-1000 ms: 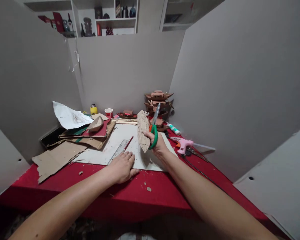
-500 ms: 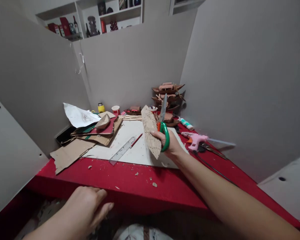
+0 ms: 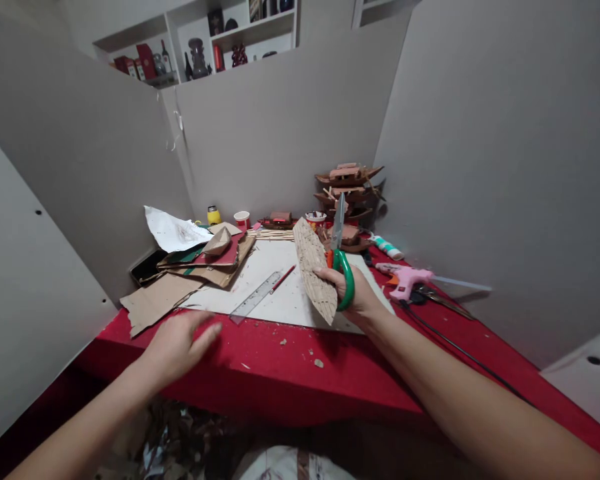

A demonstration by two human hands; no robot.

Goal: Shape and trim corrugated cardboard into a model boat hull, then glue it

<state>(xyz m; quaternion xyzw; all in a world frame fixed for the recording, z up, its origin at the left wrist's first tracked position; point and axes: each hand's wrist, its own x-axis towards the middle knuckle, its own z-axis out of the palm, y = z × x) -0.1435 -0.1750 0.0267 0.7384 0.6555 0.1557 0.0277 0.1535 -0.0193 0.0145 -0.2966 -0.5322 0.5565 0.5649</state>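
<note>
the right hand (image 3: 356, 293) clamps the pointed corrugated cardboard piece (image 3: 311, 267) and green-handled scissors (image 3: 340, 257) together above the white board (image 3: 274, 253), apparently so one grip carries both; that leaves the left hand (image 3: 177, 343) empty, fingers parted, by the red surface (image 3: 275, 373)'s front edge.

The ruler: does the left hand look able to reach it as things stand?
Probably yes: the left hand seems empty, and nothing visible stands between it and the ruler. The pencil lies on the ruler's right, away from that hand.
</note>
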